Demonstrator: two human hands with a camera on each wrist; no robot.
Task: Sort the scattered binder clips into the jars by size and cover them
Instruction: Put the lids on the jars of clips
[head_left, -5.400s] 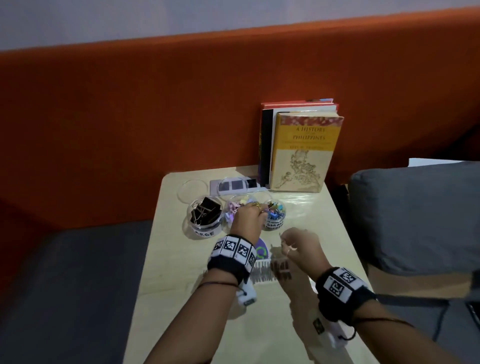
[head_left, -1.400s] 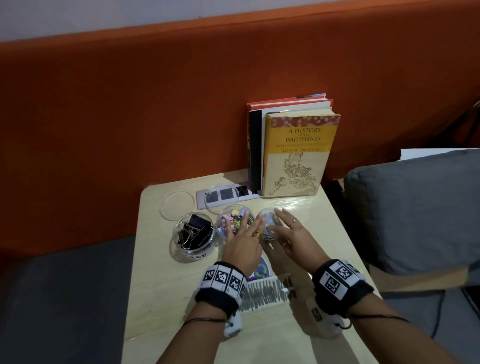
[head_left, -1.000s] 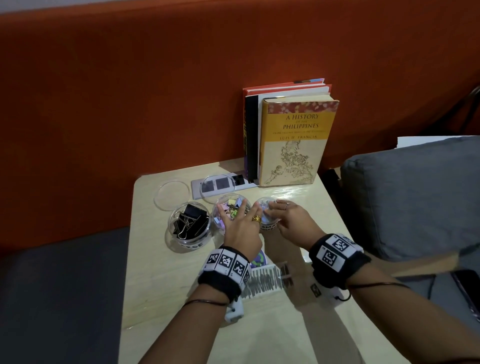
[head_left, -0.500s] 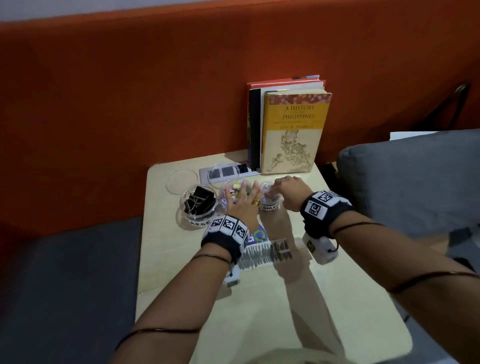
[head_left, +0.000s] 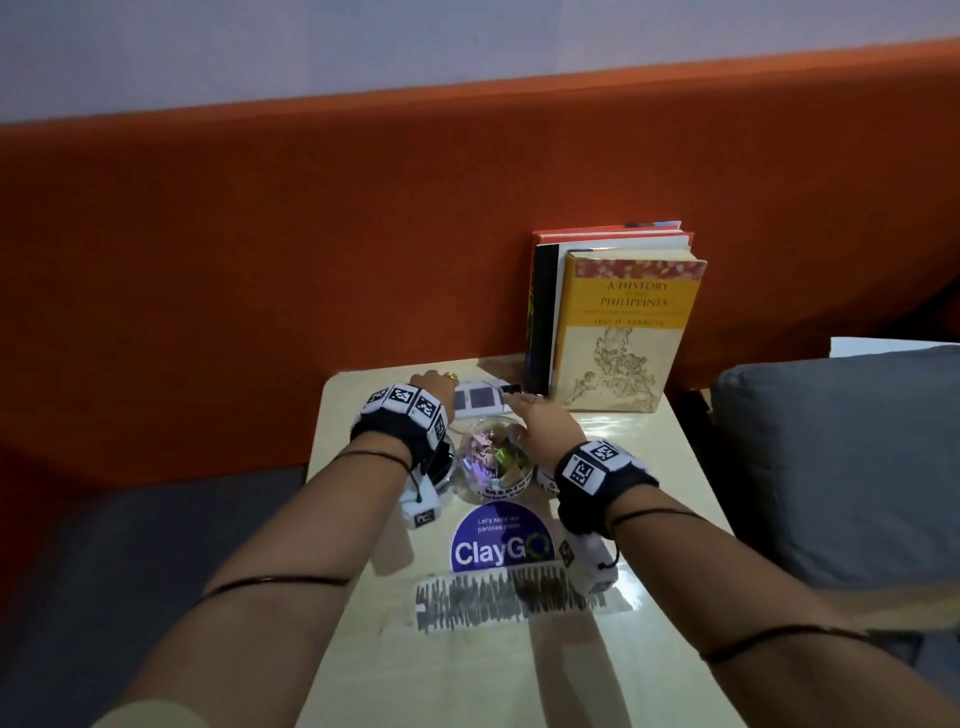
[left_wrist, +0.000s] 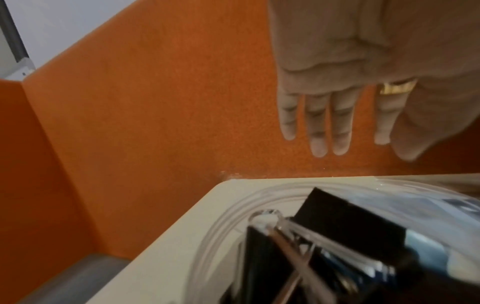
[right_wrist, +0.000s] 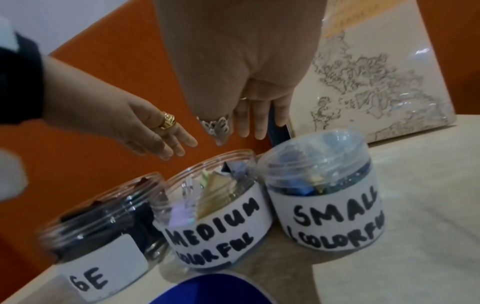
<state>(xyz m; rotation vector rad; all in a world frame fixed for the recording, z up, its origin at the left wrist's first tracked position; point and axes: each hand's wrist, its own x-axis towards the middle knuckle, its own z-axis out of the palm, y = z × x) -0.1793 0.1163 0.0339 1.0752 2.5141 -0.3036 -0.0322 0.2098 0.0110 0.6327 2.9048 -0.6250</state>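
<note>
Three clear labelled jars stand in a row. The large jar (right_wrist: 98, 230) holds black clips (left_wrist: 337, 246) and has no lid. The medium jar (head_left: 493, 462) (right_wrist: 213, 205) of coloured clips is uncovered too. The small jar (right_wrist: 319, 195) wears a clear lid. My left hand (head_left: 434, 382) (right_wrist: 155, 133) reaches past the large jar to the table's back edge, fingers (left_wrist: 324, 123) straight and empty. My right hand (head_left: 530, 410) (right_wrist: 249, 123) stretches over the medium jar, also flat and empty. In the head view my wrists hide the large and small jars.
A white power strip (head_left: 475, 399) lies at the back of the table (head_left: 623, 597), with a faint clear lid (head_left: 493, 385) on it by my right fingertips. Upright books (head_left: 623, 322) lean on the orange partition (head_left: 260, 260). A blue sticker (head_left: 501, 540) marks the table; a grey cushion (head_left: 841, 457) sits right.
Both hands have left the small and medium jars and moved forward to the back of the table. The small jar now carries its lid.
</note>
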